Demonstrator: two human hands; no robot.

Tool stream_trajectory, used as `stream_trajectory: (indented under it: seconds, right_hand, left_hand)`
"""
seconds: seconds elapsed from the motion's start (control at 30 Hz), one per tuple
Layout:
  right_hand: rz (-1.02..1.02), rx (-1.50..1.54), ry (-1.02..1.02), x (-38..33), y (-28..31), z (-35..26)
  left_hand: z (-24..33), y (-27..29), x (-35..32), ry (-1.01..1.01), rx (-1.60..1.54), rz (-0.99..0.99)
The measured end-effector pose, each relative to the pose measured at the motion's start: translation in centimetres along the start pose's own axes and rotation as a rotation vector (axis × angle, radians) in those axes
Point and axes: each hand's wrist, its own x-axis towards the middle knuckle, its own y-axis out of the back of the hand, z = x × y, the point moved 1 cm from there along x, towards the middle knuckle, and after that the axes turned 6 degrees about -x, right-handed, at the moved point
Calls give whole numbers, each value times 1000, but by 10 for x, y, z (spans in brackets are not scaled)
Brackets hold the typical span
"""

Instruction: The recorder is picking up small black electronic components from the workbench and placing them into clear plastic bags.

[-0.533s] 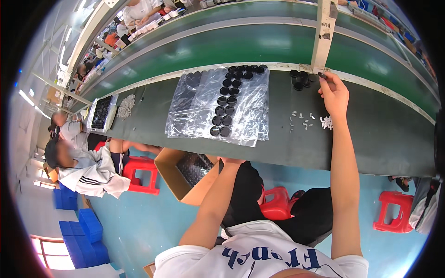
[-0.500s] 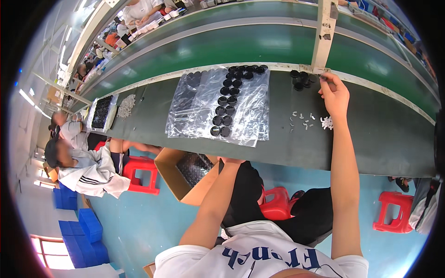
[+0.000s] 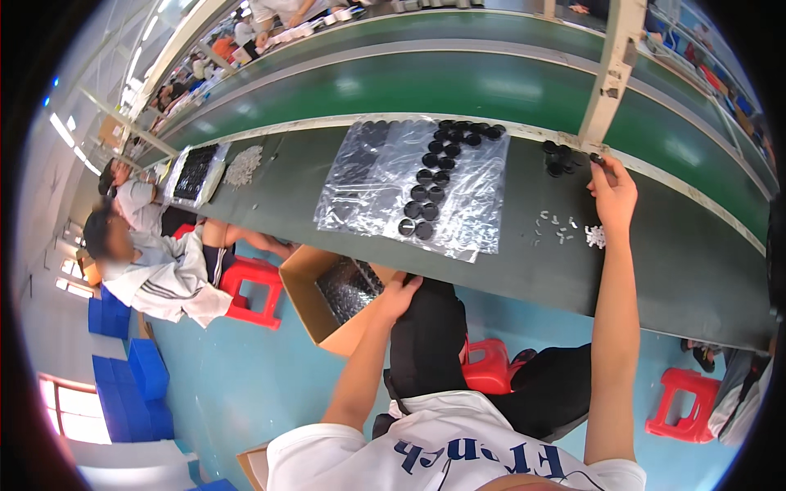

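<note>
My right hand [image 3: 612,190] reaches far across the dark worktable [image 3: 671,254] and pinches a small black round part [image 3: 596,159] beside a little cluster of black round parts [image 3: 558,159]. My left hand [image 3: 399,296] hangs below the table edge, resting on the rim of an open cardboard box [image 3: 327,299] that holds dark parts; whether it grips anything is unclear. A clear plastic sheet [image 3: 385,176] lies on the table with rows of black discs [image 3: 432,182] on it. Small white pieces [image 3: 565,227] lie scattered near my right wrist.
A green conveyor belt [image 3: 458,82] runs behind the table, with a cream post [image 3: 610,74] rising from it. A person in white sits at the left [image 3: 155,262] by a black tray [image 3: 195,170]. Red stools [image 3: 254,286] [image 3: 684,405] and blue crates [image 3: 135,385] stand on the floor.
</note>
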Motion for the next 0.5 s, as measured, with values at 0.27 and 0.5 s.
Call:
stream_trajectory:
  seconds: [0.27, 0.5]
  right_hand:
    - [-52, 66, 36, -3, -7, -17]
    - [-84, 121, 40, -7, -16, -23]
  left_hand:
    - [2, 2, -205, 516, -544, 86]
    - [-42, -2, -234, 659, -760, 29]
